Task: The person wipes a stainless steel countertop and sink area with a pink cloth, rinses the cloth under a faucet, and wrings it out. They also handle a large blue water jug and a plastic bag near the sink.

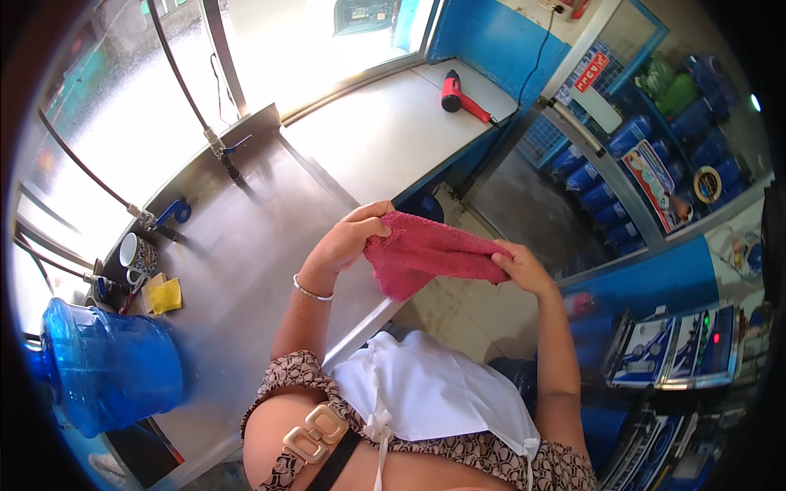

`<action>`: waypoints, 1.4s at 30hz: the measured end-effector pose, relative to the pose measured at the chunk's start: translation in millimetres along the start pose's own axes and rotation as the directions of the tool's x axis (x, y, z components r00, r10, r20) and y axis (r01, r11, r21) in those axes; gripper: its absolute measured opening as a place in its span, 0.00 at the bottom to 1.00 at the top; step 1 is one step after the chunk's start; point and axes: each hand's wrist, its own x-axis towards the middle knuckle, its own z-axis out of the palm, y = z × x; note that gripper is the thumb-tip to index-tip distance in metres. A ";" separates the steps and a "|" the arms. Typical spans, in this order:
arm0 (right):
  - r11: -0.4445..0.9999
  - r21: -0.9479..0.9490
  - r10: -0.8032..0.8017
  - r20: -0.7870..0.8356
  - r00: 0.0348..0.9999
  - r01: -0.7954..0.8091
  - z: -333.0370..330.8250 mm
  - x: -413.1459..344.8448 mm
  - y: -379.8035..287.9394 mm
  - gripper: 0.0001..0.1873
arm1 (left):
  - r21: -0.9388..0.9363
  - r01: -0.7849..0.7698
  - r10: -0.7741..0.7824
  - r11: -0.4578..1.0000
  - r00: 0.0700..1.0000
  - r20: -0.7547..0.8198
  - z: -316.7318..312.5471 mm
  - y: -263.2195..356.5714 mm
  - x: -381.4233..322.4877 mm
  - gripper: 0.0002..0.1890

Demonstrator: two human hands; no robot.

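A pink terry cloth [439,250] is stretched between my two hands, folded over and hanging lower near its left end. My left hand [362,236] grips one end, thumb on top, above the edge of a stainless steel counter [258,270]. On the other end, my right hand [521,265] has its fingers closed, out over the tiled floor. The lower left part of the cloth hangs by the counter's front edge; whether it touches the metal I cannot tell.
A blue water jug [113,365] lies on the counter at left, near a mug [137,255] and yellow sponge [165,296]. Valve taps [224,153] line the back edge. A red heat gun [462,101] rests on the white tabletop [368,135]. A glass door [608,135] stands at right.
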 end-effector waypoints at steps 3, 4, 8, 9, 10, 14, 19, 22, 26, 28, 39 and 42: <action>0.977 0.078 -0.208 0.148 0.967 0.198 -54.8 73.6 -18.0 0.19 | 0.328 0.037 0.002 0.944 0.993 -0.118 -24.6 26.7 27.0 0.04; 0.979 -0.021 -0.198 0.134 0.971 0.202 -64.5 109.0 -21.6 0.19 | 0.463 0.047 0.045 0.885 0.982 -0.186 -35.6 32.0 38.3 0.04; 0.887 -0.292 -0.306 0.213 0.928 0.359 -78.5 263.3 -21.0 0.26 | 0.725 0.297 0.326 0.621 0.744 -0.584 -87.5 23.4 106.4 0.14; 0.763 -0.531 -0.339 0.156 0.928 0.368 -65.7 293.0 -12.4 0.30 | 0.819 0.322 0.520 0.475 0.648 -0.556 -96.1 10.0 115.0 0.16; 0.582 -0.705 -0.461 0.125 0.879 0.406 -46.8 322.3 -3.6 0.34 | 0.867 0.383 0.686 0.319 0.538 -0.490 -102.2 -5.1 120.1 0.18; 0.293 -0.618 -0.505 0.548 0.667 0.730 61.9 374.6 43.5 0.40 | 0.758 0.375 0.609 0.534 0.450 -0.653 -105.2 -58.8 128.8 0.21; 0.225 -0.481 -0.471 0.708 0.527 0.847 124.3 380.0 78.1 0.45 | 0.642 0.408 0.347 0.649 0.593 -0.727 -60.0 -103.8 146.1 0.14; 0.263 -0.292 -0.605 0.693 0.393 0.919 131.1 424.2 67.6 0.44 | 0.519 0.393 0.291 0.759 0.509 -0.810 -36.2 -112.3 157.6 0.14; 0.291 -0.378 -0.600 0.644 0.475 0.879 174.6 510.8 20.8 0.42 | 0.398 0.337 0.269 0.853 0.369 -0.889 -17.4 -110.1 172.5 0.15; 0.340 -0.418 -0.578 0.614 0.538 0.843 194.4 561.3 -5.0 0.41 | 0.364 0.329 0.238 0.872 0.365 -0.900 -10.6 -107.6 177.5 0.14; 0.454 -0.513 -0.611 0.416 0.674 0.728 120.1 640.8 43.6 0.35 | 0.358 0.302 0.183 0.883 0.481 -0.858 -29.5 -98.1 220.0 0.12; 0.508 -0.665 -0.519 0.271 0.811 0.548 12.6 661.9 92.8 0.37 | 0.376 0.316 0.164 0.871 0.534 -0.829 -30.1 -76.6 248.5 0.10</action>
